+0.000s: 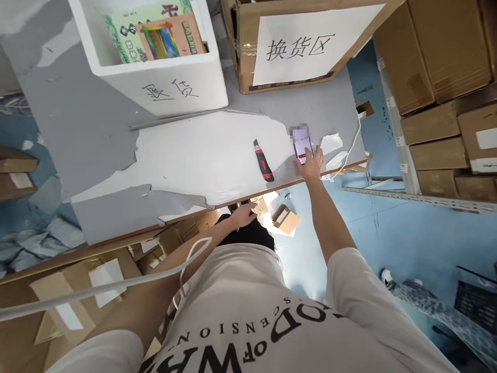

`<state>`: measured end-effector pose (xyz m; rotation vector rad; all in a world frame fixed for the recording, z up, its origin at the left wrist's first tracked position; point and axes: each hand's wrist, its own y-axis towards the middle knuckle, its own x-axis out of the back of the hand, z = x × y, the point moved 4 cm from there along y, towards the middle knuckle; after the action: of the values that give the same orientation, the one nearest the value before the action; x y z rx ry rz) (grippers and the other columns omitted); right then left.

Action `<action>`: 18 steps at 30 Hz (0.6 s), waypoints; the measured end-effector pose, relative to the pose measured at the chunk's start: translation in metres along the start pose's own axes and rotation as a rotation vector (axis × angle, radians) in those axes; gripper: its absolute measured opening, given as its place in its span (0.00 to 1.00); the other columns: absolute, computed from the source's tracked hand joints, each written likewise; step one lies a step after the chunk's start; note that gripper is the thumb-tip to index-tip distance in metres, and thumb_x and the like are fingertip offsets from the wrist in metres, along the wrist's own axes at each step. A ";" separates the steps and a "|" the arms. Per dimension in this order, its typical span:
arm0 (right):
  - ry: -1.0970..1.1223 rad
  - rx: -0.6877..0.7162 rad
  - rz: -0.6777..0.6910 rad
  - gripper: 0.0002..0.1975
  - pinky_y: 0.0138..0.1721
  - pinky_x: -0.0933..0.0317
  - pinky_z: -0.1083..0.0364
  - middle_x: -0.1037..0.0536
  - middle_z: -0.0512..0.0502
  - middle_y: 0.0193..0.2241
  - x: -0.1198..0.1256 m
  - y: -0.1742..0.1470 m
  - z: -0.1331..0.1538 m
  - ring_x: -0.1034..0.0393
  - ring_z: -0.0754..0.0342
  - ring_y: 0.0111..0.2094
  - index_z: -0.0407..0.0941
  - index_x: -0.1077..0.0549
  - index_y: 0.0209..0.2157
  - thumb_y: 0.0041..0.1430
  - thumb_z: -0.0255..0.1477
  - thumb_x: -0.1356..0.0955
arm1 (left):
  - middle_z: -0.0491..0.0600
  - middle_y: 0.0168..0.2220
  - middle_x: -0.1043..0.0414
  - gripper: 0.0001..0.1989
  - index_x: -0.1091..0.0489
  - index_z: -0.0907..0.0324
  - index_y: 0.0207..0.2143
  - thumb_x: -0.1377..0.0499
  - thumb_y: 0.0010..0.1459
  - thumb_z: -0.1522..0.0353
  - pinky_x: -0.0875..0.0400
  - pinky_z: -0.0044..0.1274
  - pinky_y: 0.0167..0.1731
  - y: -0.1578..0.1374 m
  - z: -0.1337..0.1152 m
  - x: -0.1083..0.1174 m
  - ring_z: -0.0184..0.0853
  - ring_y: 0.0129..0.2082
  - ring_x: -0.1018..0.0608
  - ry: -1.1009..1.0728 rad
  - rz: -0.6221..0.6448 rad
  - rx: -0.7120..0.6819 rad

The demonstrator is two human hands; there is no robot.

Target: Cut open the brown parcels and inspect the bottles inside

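A smartphone (302, 141) with a lit screen lies on the worktable near its front right edge; part of the screen is blurred out. My right hand (311, 165) is over the phone's lower end, fingers apart, one fingertip on the screen near a red button and the thumb by the left edge. To the left of the phone, a red and black utility knife (263, 161) rests on the white tabletop. My left hand (244, 214) hangs just below the table edge, in front of my body. Its fingers are bent together, and their undersides are hidden.
A white foam box (163, 90) holding printed packages stands at the back, beside a cardboard box (248, 52) with a handwritten sign. Torn paper (332, 141) and a white cable (354, 140) lie at the right. Stacked cartons (435, 124) fill a rack; another cable (116, 286) crosses my left arm.
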<state>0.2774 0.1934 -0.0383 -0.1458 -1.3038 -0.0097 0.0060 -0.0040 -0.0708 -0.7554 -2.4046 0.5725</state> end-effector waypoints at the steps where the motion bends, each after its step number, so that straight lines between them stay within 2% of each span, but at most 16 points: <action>1: -0.004 -0.005 0.016 0.30 0.62 0.59 0.32 0.52 0.34 0.67 -0.004 0.003 0.001 0.62 0.35 0.67 0.45 0.36 0.58 0.58 0.45 0.36 | 0.59 0.53 0.27 0.23 0.31 0.62 0.53 0.42 0.55 0.64 0.30 0.35 0.54 -0.008 0.011 0.005 0.46 0.53 0.24 -0.002 -0.008 0.025; 3: 0.006 -0.015 0.024 0.31 0.62 0.58 0.32 0.53 0.33 0.67 -0.009 0.004 0.000 0.61 0.35 0.67 0.45 0.37 0.58 0.58 0.46 0.36 | 0.58 0.52 0.26 0.22 0.32 0.62 0.54 0.44 0.57 0.65 0.29 0.35 0.53 -0.024 0.030 0.013 0.44 0.51 0.23 -0.022 -0.021 0.070; 6: 0.065 -0.049 -0.078 0.33 0.61 0.54 0.33 0.52 0.31 0.66 -0.003 -0.006 -0.003 0.58 0.36 0.66 0.43 0.40 0.60 0.58 0.46 0.37 | 0.56 0.51 0.25 0.21 0.32 0.60 0.53 0.44 0.57 0.65 0.27 0.33 0.51 -0.047 0.049 0.023 0.41 0.49 0.21 -0.094 -0.063 0.136; 9: 0.146 -0.043 -0.194 0.33 0.60 0.52 0.33 0.50 0.29 0.65 0.008 -0.024 0.000 0.55 0.36 0.65 0.42 0.42 0.61 0.59 0.46 0.38 | 0.58 0.51 0.25 0.22 0.32 0.61 0.53 0.43 0.56 0.64 0.26 0.33 0.50 -0.070 0.057 0.037 0.42 0.48 0.21 -0.147 -0.156 0.184; 11: 0.204 0.012 -0.226 0.33 0.60 0.52 0.33 0.48 0.28 0.64 0.014 -0.034 0.011 0.54 0.36 0.65 0.41 0.42 0.60 0.59 0.45 0.38 | 0.59 0.51 0.25 0.23 0.33 0.61 0.54 0.43 0.56 0.63 0.26 0.34 0.50 -0.088 0.058 0.049 0.42 0.48 0.21 -0.161 -0.248 0.197; 14: 0.309 0.158 -0.212 0.32 0.62 0.54 0.33 0.46 0.27 0.64 0.017 -0.040 0.048 0.53 0.37 0.66 0.40 0.44 0.60 0.58 0.42 0.38 | 0.57 0.50 0.24 0.24 0.33 0.60 0.54 0.44 0.57 0.61 0.27 0.35 0.51 -0.123 0.057 0.066 0.42 0.48 0.21 -0.177 -0.408 0.207; 16: 0.379 0.294 -0.179 0.32 0.63 0.55 0.33 0.44 0.27 0.63 0.017 -0.036 0.088 0.52 0.38 0.66 0.40 0.44 0.60 0.58 0.40 0.37 | 0.57 0.50 0.25 0.24 0.33 0.59 0.55 0.44 0.58 0.60 0.27 0.36 0.52 -0.150 0.058 0.076 0.43 0.48 0.21 -0.201 -0.538 0.215; 18: 0.440 0.433 -0.134 0.31 0.63 0.54 0.34 0.41 0.29 0.61 0.016 -0.033 0.141 0.50 0.39 0.65 0.41 0.43 0.60 0.58 0.39 0.37 | 0.57 0.51 0.25 0.23 0.32 0.59 0.54 0.44 0.58 0.59 0.28 0.36 0.53 -0.177 0.063 0.084 0.44 0.50 0.22 -0.245 -0.689 0.233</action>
<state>0.1433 0.1776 0.0167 0.3004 -0.8494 0.1197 -0.1584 -0.0996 0.0077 0.2627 -2.5377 0.6539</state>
